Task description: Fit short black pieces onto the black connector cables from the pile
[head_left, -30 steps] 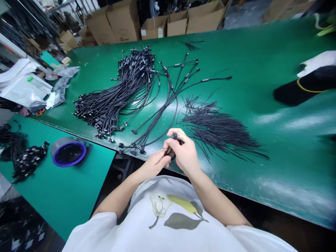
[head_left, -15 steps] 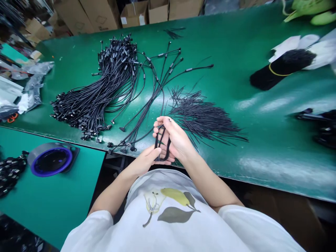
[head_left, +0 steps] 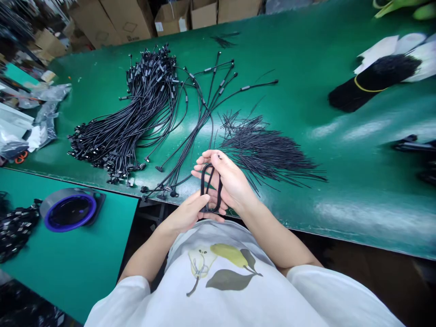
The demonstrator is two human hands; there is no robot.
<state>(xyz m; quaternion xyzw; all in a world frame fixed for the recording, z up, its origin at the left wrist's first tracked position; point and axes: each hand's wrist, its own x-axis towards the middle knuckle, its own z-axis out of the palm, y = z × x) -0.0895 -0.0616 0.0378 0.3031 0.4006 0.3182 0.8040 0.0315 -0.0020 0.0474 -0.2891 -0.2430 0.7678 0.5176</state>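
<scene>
A black cable [head_left: 203,181], coiled into a narrow oval loop, is held between my hands at the table's near edge. My left hand [head_left: 190,210] pinches the lower end of the coil with the thumb on top. Around its right side curls my right hand [head_left: 228,179], the thumb near the top of the loop and the fingers behind it. Just beyond my hands lie several loose cables [head_left: 190,136] with connector ends. To the right of them a spread pile of thin black ties [head_left: 272,152] reaches close to my right hand.
A big heap of cables [head_left: 136,104] covers the left of the green table [head_left: 299,50]. A banded black bundle [head_left: 361,93] rests at right. On the lower side table sit a tape roll [head_left: 68,210] and more cables [head_left: 18,231]. Cardboard boxes [head_left: 204,13] line the back.
The fingers of my right hand have straightened and spread a little behind the coil. My left hand keeps its pinch, and the view has shifted slightly.
</scene>
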